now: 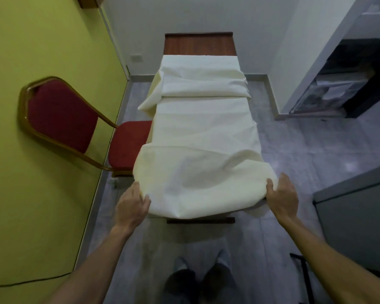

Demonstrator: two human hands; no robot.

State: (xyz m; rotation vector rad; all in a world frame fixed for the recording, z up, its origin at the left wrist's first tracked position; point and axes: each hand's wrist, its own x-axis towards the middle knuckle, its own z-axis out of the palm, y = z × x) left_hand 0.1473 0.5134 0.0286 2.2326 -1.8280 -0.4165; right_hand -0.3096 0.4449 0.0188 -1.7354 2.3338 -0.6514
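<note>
A cream-white sheet [202, 137] lies rumpled along a narrow bed with a dark wooden headboard [199, 43] at the far end. Its near end is bunched up and lifted at the foot of the bed. My left hand [132, 205] grips the sheet's near left corner, fingers curled into the cloth. My right hand [282, 196] grips the near right corner, the thumb tucked over the fold. A dark wooden footboard [201, 220] shows just below the held edge.
A red padded chair with a gold frame [75, 126] stands against the yellow-green wall, touching the bed's left side. A grey cabinet [358, 213] stands at the right. Dark shelving [347, 84] fills the far right corner. My feet [200, 279] stand on grey tile floor.
</note>
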